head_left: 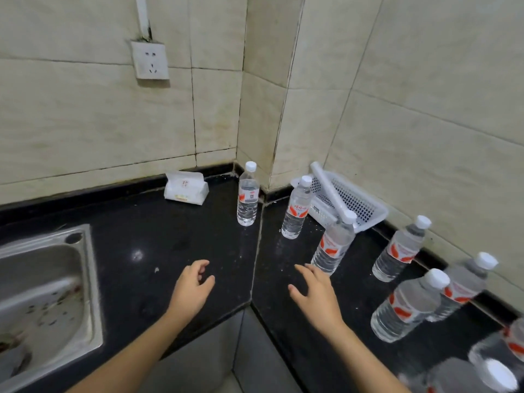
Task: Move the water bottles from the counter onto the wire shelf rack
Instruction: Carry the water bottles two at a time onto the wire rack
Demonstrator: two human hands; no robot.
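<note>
Black stone table (158, 251) runs round an inside corner of tiled wall.

Water bottles on the table: all standing on their bases, white caps on, clear, red-and-white labels.
- Far bottle (247, 198): at the corner, close to the wall.
- Second bottle (296, 211): right of it, just in front of a white basket (365, 205).
- Third bottle (333, 245): nearer to me, in front of the basket's near corner.
- Fourth bottle (399, 251): further right, near the right wall.
- Fifth bottle (408, 307) and sixth bottle (465, 285): near right, overlapping in view, the sixth behind the fifth.
- Blurred bottles (504, 361) at the near right edge; I cannot count them.

My left hand (192, 287): over the table's near edge, left of the seam, palm down, fingers loosely curled, holding nothing.

My right hand (317, 296): right of the seam, palm down, fingers spread and nearly straight, holding nothing. Fingertips lie just beside the third bottle's base; I cannot tell whether they touch it.

Other items: a white tube (329, 191) lies tilted across the basket. A tissue pack (185, 188) sits at the far wall, left of the far bottle. A steel sink (95, 279) is set into the table at left. A wall socket (150, 61) is high on the left wall.
</note>
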